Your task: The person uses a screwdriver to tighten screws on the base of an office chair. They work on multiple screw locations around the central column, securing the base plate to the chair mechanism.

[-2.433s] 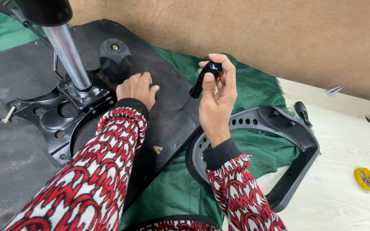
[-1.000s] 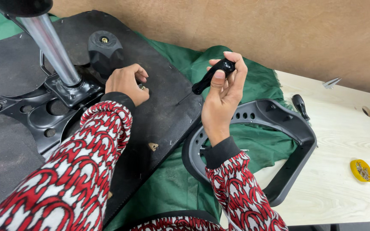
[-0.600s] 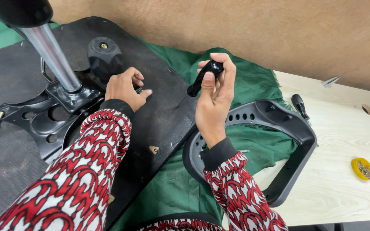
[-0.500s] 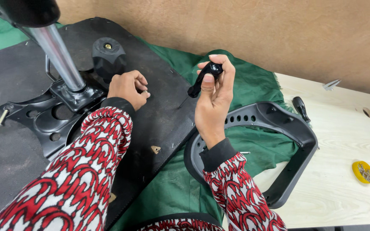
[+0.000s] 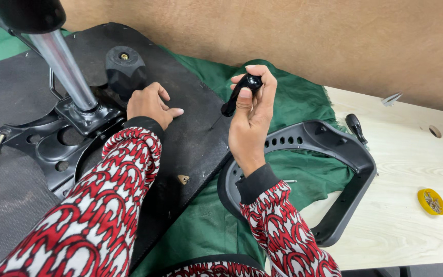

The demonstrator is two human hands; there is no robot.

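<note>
My right hand point(image 5: 249, 123) is raised over the seat's edge and grips a short black screwdriver point(image 5: 239, 92) by its handle, tip pointing down to the left. My left hand point(image 5: 149, 105) rests with curled fingers on the black underside of an upturned chair seat point(image 5: 196, 138), right beside a black round knob point(image 5: 124, 66) and the black metal mechanism plate point(image 5: 52, 149). A silver gas-lift column point(image 5: 65, 69) rises from that plate. Both sleeves are red, white and black patterned.
A green cloth point(image 5: 303, 107) lies under the seat on a light wooden table point(image 5: 401, 205). A black plastic armrest loop point(image 5: 334, 164) lies on the cloth at the right. A small yellow lid with screws point(image 5: 431, 201) sits far right. A brown wall point(image 5: 308, 36) stands behind.
My right hand has kept the screwdriver raised, turning it slightly. My left hand has shifted little, staying near the knob and mechanism plate with its fingers curling on the seat.
</note>
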